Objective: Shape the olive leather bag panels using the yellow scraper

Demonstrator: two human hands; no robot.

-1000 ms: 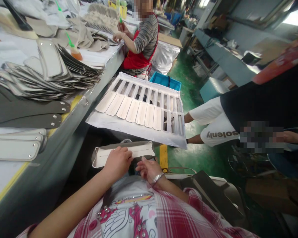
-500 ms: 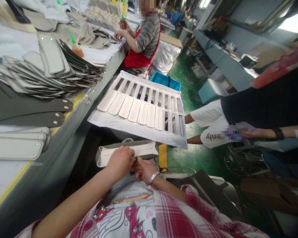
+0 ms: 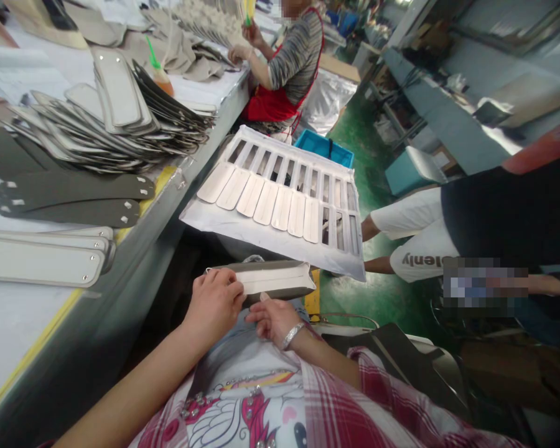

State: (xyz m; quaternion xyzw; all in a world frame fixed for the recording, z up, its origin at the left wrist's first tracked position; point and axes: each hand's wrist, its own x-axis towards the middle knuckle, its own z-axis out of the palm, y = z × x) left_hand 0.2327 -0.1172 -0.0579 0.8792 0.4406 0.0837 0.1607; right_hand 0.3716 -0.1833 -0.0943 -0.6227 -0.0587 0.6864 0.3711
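Observation:
A long grey piece with a white inner face lies across my lap, its long edges turned up and a line running along its middle. My left hand is closed over its left end, fingers bent onto the white face and near edge. Close beside it, my right hand, with a silvery bracelet at the wrist, has its thumb tip at the piece's near grey edge. Its other fingers are spread loosely below, with nothing visible in them. The underside of the piece is hidden.
Ahead stands a white slotted rack with several white strips. On the left table lie stacked strips, grey pieces and a green-tipped bottle. A co-worker in a red apron sits beyond; another person stands right.
My left hand has slid toward the left end of the piece and apart from my right hand, whose fingers have loosened. The whole view has shifted slightly right.

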